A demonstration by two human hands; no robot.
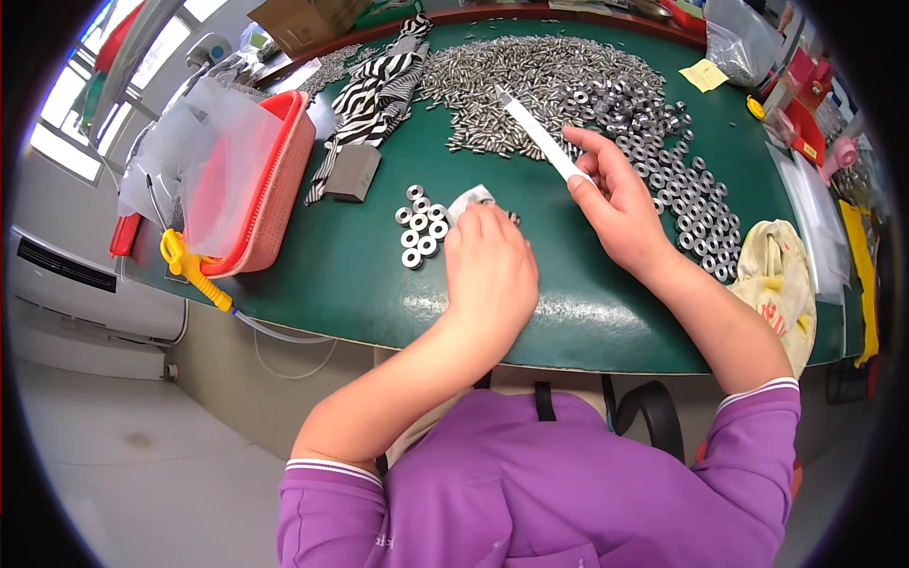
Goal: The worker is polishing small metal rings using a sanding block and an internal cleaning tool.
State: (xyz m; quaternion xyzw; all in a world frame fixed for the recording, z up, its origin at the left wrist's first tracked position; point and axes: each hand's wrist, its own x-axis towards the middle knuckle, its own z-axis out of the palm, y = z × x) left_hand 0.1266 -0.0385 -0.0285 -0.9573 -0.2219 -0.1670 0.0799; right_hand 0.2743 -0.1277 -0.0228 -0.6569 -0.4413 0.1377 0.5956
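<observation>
Your right hand point(620, 204) pinches the white tool point(540, 135); aim its tip away from your left hand point(492, 270), whose hold I can't tell.

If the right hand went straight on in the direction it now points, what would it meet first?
Probably the pile of small metal pins, beyond the right hand and its white tool, though the hand's height above it is unclear.

The rings point(427, 227) and pins point(530, 68) look like shiny metal, the white tool point(542, 139) smooth, the tabletop point(606, 317) glossy, the basket point(272, 208) hard plastic, the bag point(216, 161) filmy plastic, the rag point(379, 93) matt cloth, and the box point(301, 26) cardboard.
</observation>
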